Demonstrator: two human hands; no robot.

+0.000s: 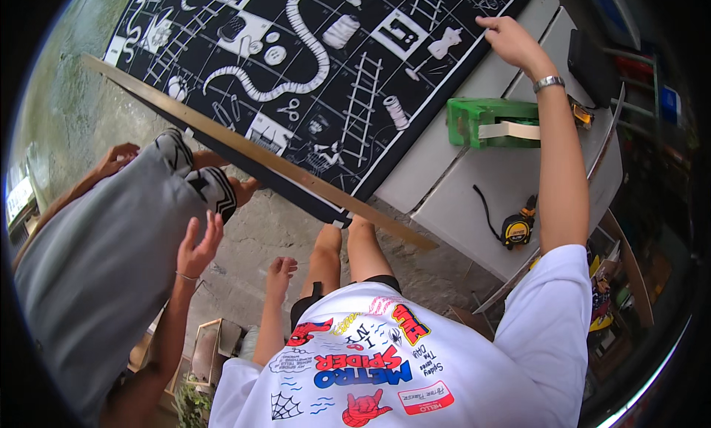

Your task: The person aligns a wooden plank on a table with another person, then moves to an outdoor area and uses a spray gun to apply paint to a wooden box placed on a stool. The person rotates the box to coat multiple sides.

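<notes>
A black fabric sheet (326, 117) printed in white with a snake, ladders and sewing items lies across the table. My right hand (511, 43) is over its right edge, index finger stretched toward the print and the other fingers curled; I see nothing held in it. My left hand (280, 272) hangs low beside my leg, below the sheet, its fingers loosely curled with nothing visible in them. Along the near edge of the sheet runs a long, flat brown strip (289, 161), its right end jutting past the corner. Neither hand touches the strip.
At the left stands another person in grey (111, 235), one hand (200, 246) raised with fingers spread. On the white tabletop (444, 221) sit a green tape dispenser (466, 121) and a yellow-black tape measure (517, 229). A dark box (592, 69) stands at the far right.
</notes>
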